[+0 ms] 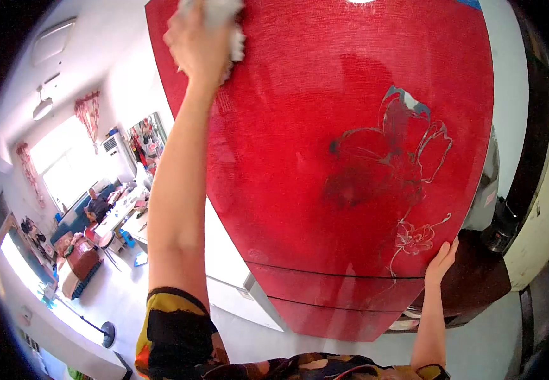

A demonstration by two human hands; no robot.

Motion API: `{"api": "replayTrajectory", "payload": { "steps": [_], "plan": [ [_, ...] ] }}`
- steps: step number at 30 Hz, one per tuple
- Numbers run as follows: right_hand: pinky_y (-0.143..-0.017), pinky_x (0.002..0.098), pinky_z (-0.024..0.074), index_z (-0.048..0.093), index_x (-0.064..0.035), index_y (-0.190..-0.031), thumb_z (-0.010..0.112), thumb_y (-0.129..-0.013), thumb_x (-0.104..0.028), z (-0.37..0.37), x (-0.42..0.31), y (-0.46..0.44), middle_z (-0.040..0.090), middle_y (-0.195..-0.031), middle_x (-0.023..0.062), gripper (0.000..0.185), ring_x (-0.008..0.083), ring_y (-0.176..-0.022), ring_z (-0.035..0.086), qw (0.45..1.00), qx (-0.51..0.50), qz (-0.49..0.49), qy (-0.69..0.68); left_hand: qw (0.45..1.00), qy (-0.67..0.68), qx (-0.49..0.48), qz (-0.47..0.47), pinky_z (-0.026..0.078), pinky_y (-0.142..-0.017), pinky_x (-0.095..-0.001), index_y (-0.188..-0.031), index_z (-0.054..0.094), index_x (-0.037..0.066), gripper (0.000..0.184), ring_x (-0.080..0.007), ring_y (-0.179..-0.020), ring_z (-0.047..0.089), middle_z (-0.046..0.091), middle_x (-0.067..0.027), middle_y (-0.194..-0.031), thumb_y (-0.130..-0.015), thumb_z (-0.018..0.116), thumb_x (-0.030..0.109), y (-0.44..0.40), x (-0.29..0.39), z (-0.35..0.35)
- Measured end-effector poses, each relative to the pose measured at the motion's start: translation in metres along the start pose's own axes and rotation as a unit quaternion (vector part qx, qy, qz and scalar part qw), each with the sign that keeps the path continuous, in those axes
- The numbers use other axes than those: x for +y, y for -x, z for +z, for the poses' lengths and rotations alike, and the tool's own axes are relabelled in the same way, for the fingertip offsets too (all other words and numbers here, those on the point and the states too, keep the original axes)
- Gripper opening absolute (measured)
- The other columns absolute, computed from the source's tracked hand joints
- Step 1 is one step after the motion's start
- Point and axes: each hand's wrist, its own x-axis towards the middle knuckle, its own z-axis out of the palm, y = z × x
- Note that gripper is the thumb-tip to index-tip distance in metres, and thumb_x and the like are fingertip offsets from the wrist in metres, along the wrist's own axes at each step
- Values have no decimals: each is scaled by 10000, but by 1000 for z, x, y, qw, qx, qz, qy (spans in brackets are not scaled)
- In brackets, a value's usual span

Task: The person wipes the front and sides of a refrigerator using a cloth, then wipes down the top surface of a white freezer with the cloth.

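Observation:
A large glossy red panel [287, 158] with a flower pattern fills the middle of the view, crossed by two dark seams low down. At its upper left my left hand [200, 47] is closed on a crumpled white cloth [227, 16], which lies against the red surface; hand and cloth are slightly blurred. My right hand [440, 261] rests at the panel's lower right edge, fingers stretched out and pointing up, with nothing seen in it.
Beside the panel on the right is a dark brown cabinet top [477, 272] with a black container [501, 229] on it. Far left, a person [97, 206] sits near a white table [119, 212], with a stool and a brown couch [77, 266] nearby.

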Motion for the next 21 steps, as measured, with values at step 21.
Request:
{"api": "replayTrajectory", "payload": {
  "steps": [21],
  "plan": [
    [-950, 393, 411, 370, 33, -1398, 354, -1037, -406, -11, 7, -4, 522, -1296, 186, 569, 279, -1112, 531, 1000, -7, 18, 14, 992, -103, 10, -75, 436, -885, -506, -1389, 442, 126, 527, -412, -1038, 531, 531, -224, -1196, -879, 545, 213, -13, -105, -13]
  ]
}}
